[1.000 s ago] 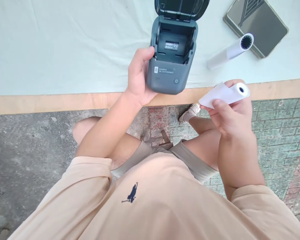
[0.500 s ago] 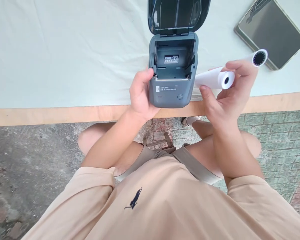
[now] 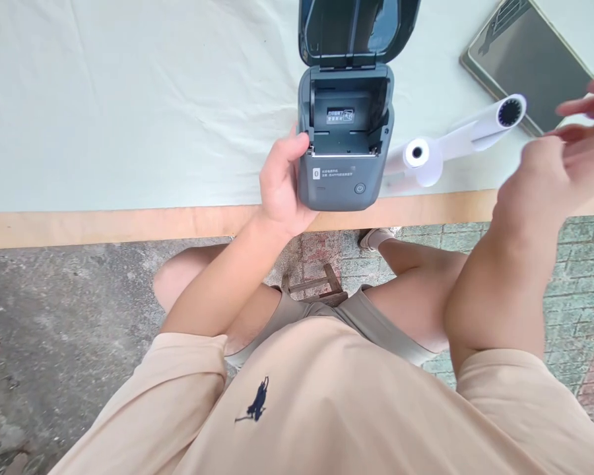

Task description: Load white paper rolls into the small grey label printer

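Observation:
My left hand (image 3: 284, 185) grips the left side of a dark grey label printer (image 3: 339, 181), thumb on its edge. The printer's lid (image 3: 359, 30) is swung up, and its paper bay shows no roll inside. To the printer's right lies a small white paper roll (image 3: 416, 153) with a dark core, partly hidden behind the printer. Beyond it rests a longer white roll (image 3: 511, 112) with a toothed black core. My right hand (image 3: 569, 152) is at the right edge, above the corner of a phone-like flat device, fingers apart and partly cut off by the frame.
A flat device with a dark glossy face (image 3: 529, 59) lies at the upper right. White cloth (image 3: 153, 112) covers the table, and its wooden edge (image 3: 103, 227) runs in front of me. Under the table a wooden stool (image 3: 334, 277) shows between my legs.
My right hand has let go of the small paper roll and moved right, to the edge of the view. The roll now lies nearer the printer. My left hand still holds the printer.

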